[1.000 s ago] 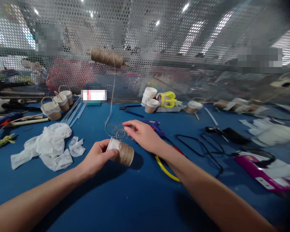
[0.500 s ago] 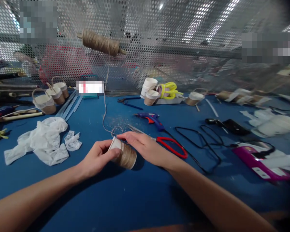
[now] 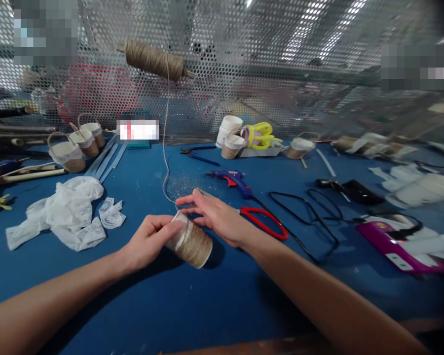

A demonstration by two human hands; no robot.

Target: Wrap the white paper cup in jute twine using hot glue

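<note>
My left hand (image 3: 148, 240) grips a paper cup (image 3: 190, 242) lying on its side, most of it wrapped in brown twine. My right hand (image 3: 213, 215) rests against the cup's white rim end, fingers stretched along it and touching the twine. A strand of twine (image 3: 165, 143) runs up from the cup to a twine spool (image 3: 154, 59) mounted on the perforated metal screen. Red-handled scissors (image 3: 261, 222) lie just right of my right hand.
On the blue table (image 3: 207, 305) lie a blue glue gun (image 3: 232, 179), a black cable (image 3: 311, 217), crumpled white plastic (image 3: 62, 212), finished twine cups with handles (image 3: 68, 155), stacked cups (image 3: 230, 138) and a magenta device (image 3: 392, 244). A person in red sits behind the screen.
My right hand drew back from over the glue gun to the cup's rim. The cup tilted and turned in my left hand, and the twine loop tightened toward the cup.
</note>
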